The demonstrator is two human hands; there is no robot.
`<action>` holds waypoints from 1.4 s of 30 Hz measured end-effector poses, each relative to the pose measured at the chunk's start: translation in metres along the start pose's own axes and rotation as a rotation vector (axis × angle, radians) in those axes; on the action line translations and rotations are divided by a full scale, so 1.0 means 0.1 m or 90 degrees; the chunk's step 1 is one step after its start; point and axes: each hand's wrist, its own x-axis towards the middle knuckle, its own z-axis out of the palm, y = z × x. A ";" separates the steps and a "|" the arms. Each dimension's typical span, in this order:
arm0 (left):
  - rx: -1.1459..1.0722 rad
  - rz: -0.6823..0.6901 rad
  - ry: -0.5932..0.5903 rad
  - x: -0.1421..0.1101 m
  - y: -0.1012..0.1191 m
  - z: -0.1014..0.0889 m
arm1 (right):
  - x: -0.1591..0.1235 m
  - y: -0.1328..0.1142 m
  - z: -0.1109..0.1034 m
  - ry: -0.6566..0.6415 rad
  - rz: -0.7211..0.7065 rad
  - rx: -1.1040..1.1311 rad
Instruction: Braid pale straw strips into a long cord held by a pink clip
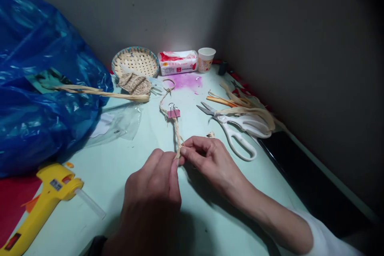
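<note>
A thin braid of pale straw (171,122) lies on the pale green table (126,168), running from near the middle of the table down to my hands. A pink binder clip (173,113) is clamped on it partway along. My left hand (153,194) is closed and pinches the near end of the braid with thumb and forefinger. My right hand (207,158) meets it from the right, fingers curled and pinched on the same end. A small loose bit of straw (211,134) lies just behind my right hand.
White-handled scissors (237,128) lie right of the braid among loose straw strips (246,106). A yellow glue gun (45,200) sits front left beside a big blue plastic bag (39,88). At the back stand a woven tray (135,61), tissue pack (178,62) and paper cup (206,59).
</note>
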 end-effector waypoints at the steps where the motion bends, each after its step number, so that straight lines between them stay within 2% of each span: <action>1: 0.041 0.024 0.009 -0.03 0.01 0.00 | 0.00 0.00 0.00 -0.008 0.012 0.025; 5: 0.170 0.085 0.024 -0.15 0.09 0.08 | 0.01 -0.04 -0.01 -0.019 0.068 0.121; 10: 0.227 0.124 -0.020 -0.25 0.15 0.19 | -0.01 -0.08 -0.02 -0.067 0.115 0.252; 12: 0.222 0.136 -0.012 -0.26 0.15 0.20 | -0.02 -0.08 -0.03 -0.072 0.116 0.262; 16: 0.096 0.188 0.012 -0.21 0.15 0.11 | 0.00 -0.05 -0.04 -0.050 0.098 0.266; 17: 0.062 0.169 0.033 -0.17 0.15 0.06 | 0.01 -0.04 -0.04 -0.042 0.089 0.259; 19: -0.022 0.074 0.088 -0.08 0.12 -0.04 | 0.02 -0.04 -0.04 -0.031 0.073 0.234; 21: -0.172 -0.049 0.077 0.04 0.06 -0.11 | 0.03 -0.04 -0.04 -0.024 0.060 0.211; 22: -0.278 -0.128 0.024 0.10 0.02 -0.12 | 0.03 -0.04 -0.03 -0.029 0.054 0.216; 23: -0.409 -0.212 -0.067 0.15 -0.03 -0.11 | 0.03 -0.04 -0.02 -0.040 0.046 0.233; 25: -0.667 -0.271 -0.280 0.23 -0.10 -0.05 | 0.03 -0.02 0.00 -0.067 0.029 0.267; 27: -0.826 -0.329 -0.378 0.27 -0.14 0.02 | 0.02 0.00 0.01 -0.066 0.015 0.249; 28: -0.871 -0.367 -0.386 0.28 -0.15 0.05 | 0.01 0.01 0.01 -0.054 0.005 0.207; 31: -0.934 -0.478 -0.360 0.28 -0.11 0.10 | -0.04 0.01 -0.02 -0.024 -0.036 0.018; 33: -0.948 -0.507 -0.352 0.28 -0.08 0.11 | -0.09 0.00 -0.04 -0.005 -0.056 -0.087; 37: -0.904 -0.467 -0.349 0.27 -0.05 0.13 | -0.15 -0.03 -0.06 0.017 -0.054 -0.186; 42: -0.854 -0.443 -0.346 0.28 -0.07 0.15 | -0.15 -0.05 -0.12 -0.047 -0.057 -0.290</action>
